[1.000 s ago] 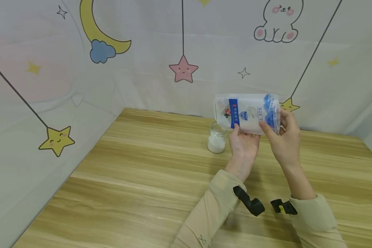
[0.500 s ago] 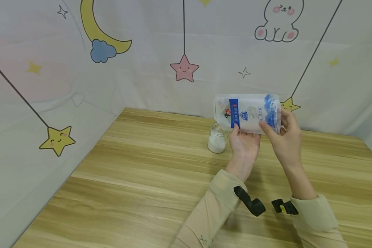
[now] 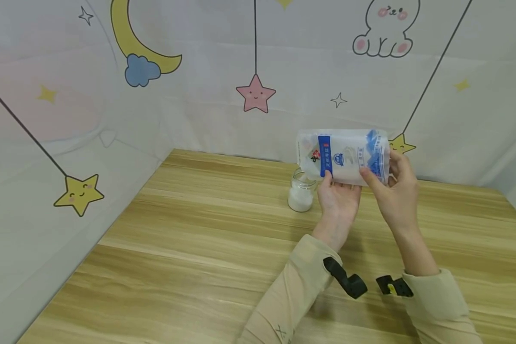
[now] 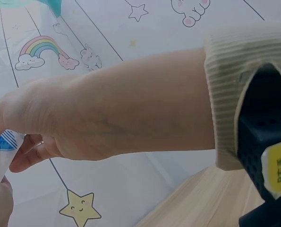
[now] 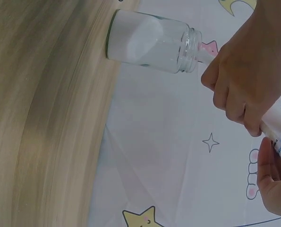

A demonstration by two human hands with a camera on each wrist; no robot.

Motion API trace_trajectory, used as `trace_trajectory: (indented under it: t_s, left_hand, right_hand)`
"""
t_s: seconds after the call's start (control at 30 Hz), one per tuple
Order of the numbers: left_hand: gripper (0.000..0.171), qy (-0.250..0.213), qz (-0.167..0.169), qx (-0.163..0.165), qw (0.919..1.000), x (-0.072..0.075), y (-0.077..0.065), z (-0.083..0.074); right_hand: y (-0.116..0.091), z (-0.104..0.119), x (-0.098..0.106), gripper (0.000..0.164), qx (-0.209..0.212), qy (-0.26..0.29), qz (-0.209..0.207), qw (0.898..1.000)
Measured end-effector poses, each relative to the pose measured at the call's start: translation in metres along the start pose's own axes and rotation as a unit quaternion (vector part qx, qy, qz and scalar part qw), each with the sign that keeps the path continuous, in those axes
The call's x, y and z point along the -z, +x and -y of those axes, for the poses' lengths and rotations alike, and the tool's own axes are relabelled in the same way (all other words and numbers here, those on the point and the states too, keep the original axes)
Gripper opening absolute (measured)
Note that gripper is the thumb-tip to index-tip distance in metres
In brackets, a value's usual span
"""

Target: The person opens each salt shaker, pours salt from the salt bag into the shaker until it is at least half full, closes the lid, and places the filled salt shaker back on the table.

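Observation:
A white and blue salt bag (image 3: 354,155) is held sideways above the table by both hands. My left hand (image 3: 338,203) grips it from below, thumb on the printed front. Around the bag's right end my right hand (image 3: 397,193) holds on, thumb in front and fingers behind. Just left of the hands, a glass jar (image 3: 301,195) stands upright, partly filled with white salt. The bag's left end overlaps the jar's mouth in the head view. In the right wrist view, a clear corner of the bag (image 5: 205,56) reaches to the rim of the jar (image 5: 171,45).
A wood-grain table (image 3: 198,248) lies under the arms. Behind it hangs a pale curtain (image 3: 206,114) printed with stars, a moon and an animal. Black wrist camera mounts (image 3: 346,279) stick out from the sleeves.

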State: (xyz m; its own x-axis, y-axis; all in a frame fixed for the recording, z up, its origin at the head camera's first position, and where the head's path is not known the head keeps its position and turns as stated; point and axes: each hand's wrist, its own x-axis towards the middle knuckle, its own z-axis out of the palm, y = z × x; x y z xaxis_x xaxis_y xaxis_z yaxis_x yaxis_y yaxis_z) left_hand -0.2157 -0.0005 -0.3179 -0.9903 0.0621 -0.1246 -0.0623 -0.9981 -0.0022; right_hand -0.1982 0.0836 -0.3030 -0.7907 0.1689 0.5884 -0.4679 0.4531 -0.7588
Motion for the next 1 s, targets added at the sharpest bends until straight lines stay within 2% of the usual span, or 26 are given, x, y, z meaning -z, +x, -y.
trace_trajectory:
  t_s: [0.53,1.0]
  left_hand:
    - [0.045,0.003,-0.003,0.008,1.0000,-0.0011,0.0009,-0.0007]
    - [0.047,-0.012,0.000,0.000,0.9999,-0.0040,-0.0039,0.0002]
  right_hand:
    - [-0.0001,-0.0010,-0.0018,0.047,0.024,0.004,-0.010,1.000]
    - [0.0008,0.0000,0.0012,0.050,0.000,0.004,0.003,1.000]
